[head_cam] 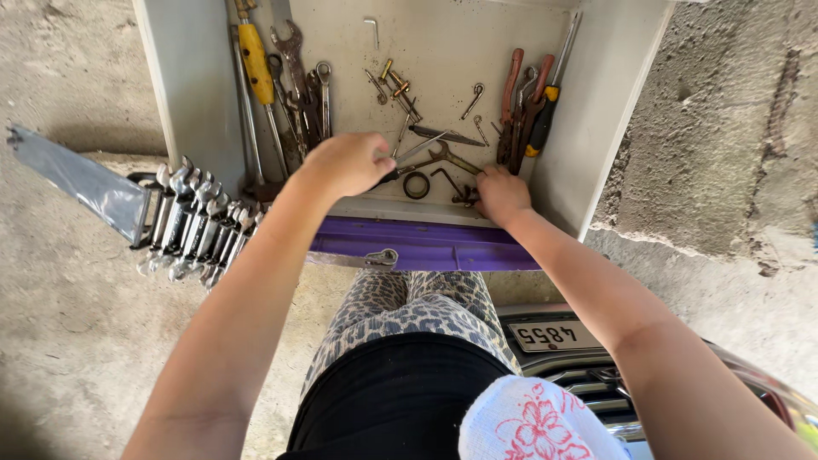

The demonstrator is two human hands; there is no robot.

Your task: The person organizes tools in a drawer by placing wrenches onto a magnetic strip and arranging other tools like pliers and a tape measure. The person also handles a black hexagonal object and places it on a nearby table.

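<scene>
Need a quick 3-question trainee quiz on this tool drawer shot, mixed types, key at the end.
1. True or false: the left hand is over the open drawer.
2. Where does the wrench set sit? A) inside the drawer B) outside it, to its left C) on the person's lap
3. Fill in: the screwdriver at the drawer's left has a ____ handle.

Key:
1. True. It is closed around a slim metal tool.
2. B. The right hand rests on small hardware at the drawer's front edge, near the black ring.
3. Yellow.
</scene>
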